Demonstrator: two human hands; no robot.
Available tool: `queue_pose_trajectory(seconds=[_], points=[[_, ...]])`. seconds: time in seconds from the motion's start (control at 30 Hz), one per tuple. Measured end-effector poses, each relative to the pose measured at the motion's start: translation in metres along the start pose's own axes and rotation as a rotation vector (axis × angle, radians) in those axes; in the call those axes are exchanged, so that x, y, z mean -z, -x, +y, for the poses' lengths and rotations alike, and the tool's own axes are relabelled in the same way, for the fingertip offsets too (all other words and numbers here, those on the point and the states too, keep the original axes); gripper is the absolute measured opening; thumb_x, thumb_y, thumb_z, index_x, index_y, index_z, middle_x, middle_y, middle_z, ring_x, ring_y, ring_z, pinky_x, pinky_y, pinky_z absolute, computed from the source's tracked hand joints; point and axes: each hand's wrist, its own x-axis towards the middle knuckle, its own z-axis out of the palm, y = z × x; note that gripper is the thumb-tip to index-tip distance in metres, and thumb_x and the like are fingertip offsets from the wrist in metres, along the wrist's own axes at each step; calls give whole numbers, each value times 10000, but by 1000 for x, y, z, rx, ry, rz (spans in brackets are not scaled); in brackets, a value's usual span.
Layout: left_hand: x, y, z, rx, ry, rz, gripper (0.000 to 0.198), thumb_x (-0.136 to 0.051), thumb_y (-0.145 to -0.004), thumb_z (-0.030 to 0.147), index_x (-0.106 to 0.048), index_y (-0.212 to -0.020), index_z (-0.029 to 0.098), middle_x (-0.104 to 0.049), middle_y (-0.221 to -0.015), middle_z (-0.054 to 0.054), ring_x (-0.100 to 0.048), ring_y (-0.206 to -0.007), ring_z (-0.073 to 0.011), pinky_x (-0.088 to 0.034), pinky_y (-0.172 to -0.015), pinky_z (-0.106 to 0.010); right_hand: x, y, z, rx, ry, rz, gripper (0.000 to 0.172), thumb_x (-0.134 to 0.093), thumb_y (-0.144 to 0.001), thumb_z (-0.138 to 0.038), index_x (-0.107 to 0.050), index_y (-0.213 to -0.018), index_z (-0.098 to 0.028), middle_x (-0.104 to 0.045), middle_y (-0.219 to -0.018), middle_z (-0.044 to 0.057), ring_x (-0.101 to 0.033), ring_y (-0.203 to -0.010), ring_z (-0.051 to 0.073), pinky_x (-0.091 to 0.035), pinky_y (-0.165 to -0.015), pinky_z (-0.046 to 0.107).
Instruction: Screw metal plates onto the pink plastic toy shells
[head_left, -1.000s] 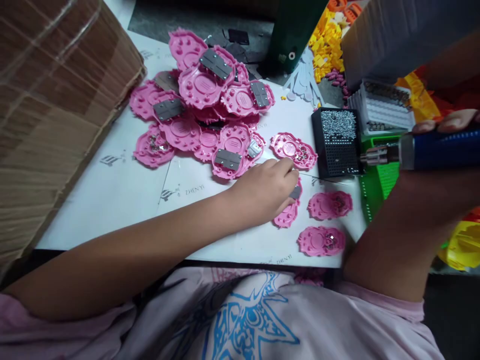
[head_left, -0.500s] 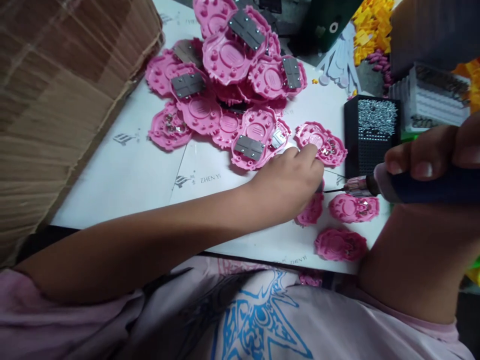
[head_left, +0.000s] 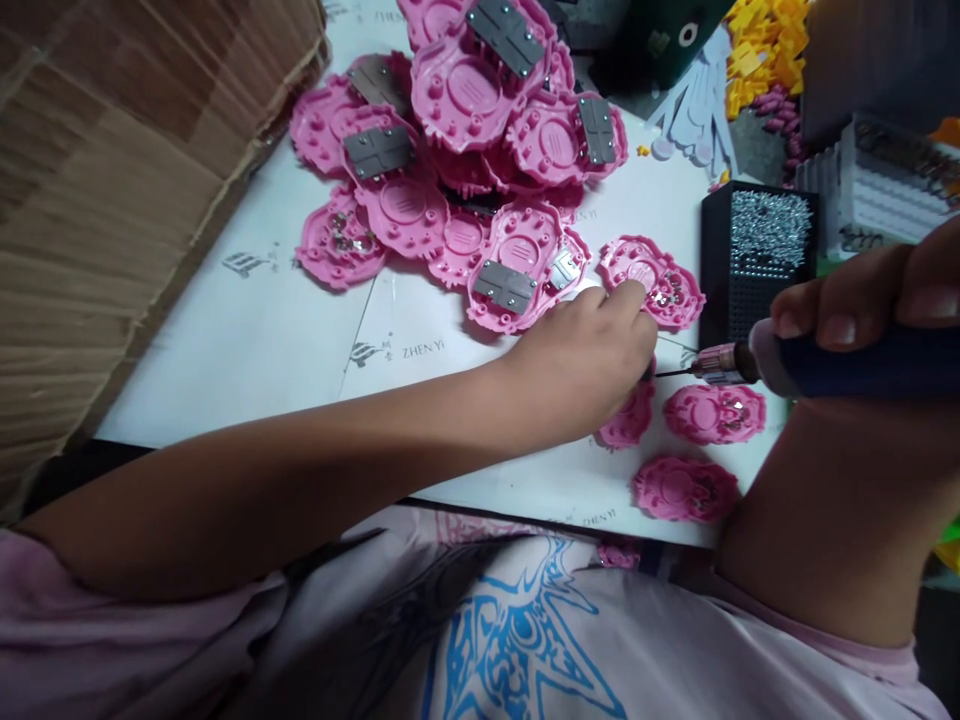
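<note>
My right hand (head_left: 877, 285) is wrapped round a dark blue electric screwdriver (head_left: 855, 365), held sideways with its thin bit pointing left. The bit's tip is close to my left hand (head_left: 600, 345), by a pink plastic shell (head_left: 628, 418) that the hand partly covers. Closed over that shell, my left hand has its fingertips hidden, with a bit of dark grey showing beside them. Nearby on the table lie three more pink shells with small metal contacts: one above (head_left: 651, 283), one to the right (head_left: 715, 412) and one below (head_left: 685, 488).
Many pink shells with grey covers are heaped (head_left: 472, 90) at the back. A black tray of screws (head_left: 769, 235) stands at the right, beside clear plastic boxes (head_left: 885, 190). A large cardboard box (head_left: 150, 180) borders the white table (head_left: 247, 370) on the left. Yellow parts (head_left: 765, 50) lie behind.
The view has shifted slightly. My hands keep nearly the same pose, the screwdriver bit still beside my left hand.
</note>
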Motion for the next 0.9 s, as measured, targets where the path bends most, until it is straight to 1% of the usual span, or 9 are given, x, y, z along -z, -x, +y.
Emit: queue_pose_trajectory(seconds=[0.1, 0.17, 0.27, 0.33, 0.43, 0.57, 0.7, 0.8, 0.9], points=[[0, -1, 0, 1, 11, 10, 206, -516, -842, 176, -585, -1028, 117, -557, -1075, -136, -535, -954, -254, -448, -777, -368, 1, 1, 2, -13, 41, 25, 292, -515, -869, -465, -619, -694, -256, -436, -583, -2, -534, -532, 110, -562, -571, 317], [0, -1, 0, 7, 29, -2, 206, -516, -838, 165, -587, -1027, 122, -555, -1087, -142, -533, -953, -258, -449, -775, -379, 3, 3, 3, -13, 70, 49, 295, -522, -854, -470, -579, -655, -260, -425, -591, -5, -479, -475, 94, -551, -524, 294], [1, -1, 0, 13, 53, -35, 213, -520, -839, 163, -583, -1032, 98, -545, -1100, -165, -531, -959, -272, -442, -778, -391, 7, 6, 5, -17, 132, 68, 383, -535, -830, -508, -482, -572, -229, -395, -583, -9, -398, -419, 72, -528, -471, 272], [2, 0, 0, 3, 56, -32, 231, -519, -846, 168, -576, -1055, 87, -538, -1113, -173, -529, -964, -274, -436, -784, -389, 7, 7, 4, -15, 151, 69, 434, -530, -830, -526, -447, -543, -211, -385, -573, -8, -382, -409, 68, -528, -467, 274], [4, 3, 1, -43, 44, 23, 239, -500, -864, 175, -576, -1080, 106, -532, -1146, -165, -522, -971, -267, -433, -790, -387, 4, 10, -1, 4, 117, 69, 418, -559, -828, -496, -442, -552, -205, -403, -596, -6, -406, -432, 66, -547, -501, 284], [5, 4, 1, -106, 20, 77, 196, -450, -887, 180, -624, -972, 148, -566, -1087, -132, -521, -950, -258, -430, -765, -386, -1, 13, -8, 47, 80, 124, 374, -607, -817, -449, -447, -587, -202, -407, -630, -7, -449, -486, 69, -572, -558, 301], [0, 3, 1, -134, 21, 77, 209, -440, -886, 180, -648, -879, 164, -595, -980, -99, -531, -895, -244, -418, -726, -379, -2, 13, -10, 63, 28, 138, 340, -651, -792, -417, -465, -611, -198, -393, -658, -8, -413, -472, 49, -562, -530, 278], [-3, 3, 2, -151, 34, 66, 222, -434, -894, 184, -655, -875, 165, -603, -960, -93, -532, -869, -235, -406, -701, -366, -5, 12, -11, 44, 53, 169, 388, -670, -771, -419, -416, -588, -189, -371, -652, -11, -419, -474, 48, -554, -516, 271], [-3, 3, 4, -159, 53, 52, 237, -420, -904, 184, -654, -869, 160, -604, -937, -91, -538, -852, -233, -400, -685, -359, -6, 13, -10, 83, 57, 177, 417, -661, -775, -439, -399, -573, -184, -374, -642, -15, -400, -457, 45, -531, -478, 260]])
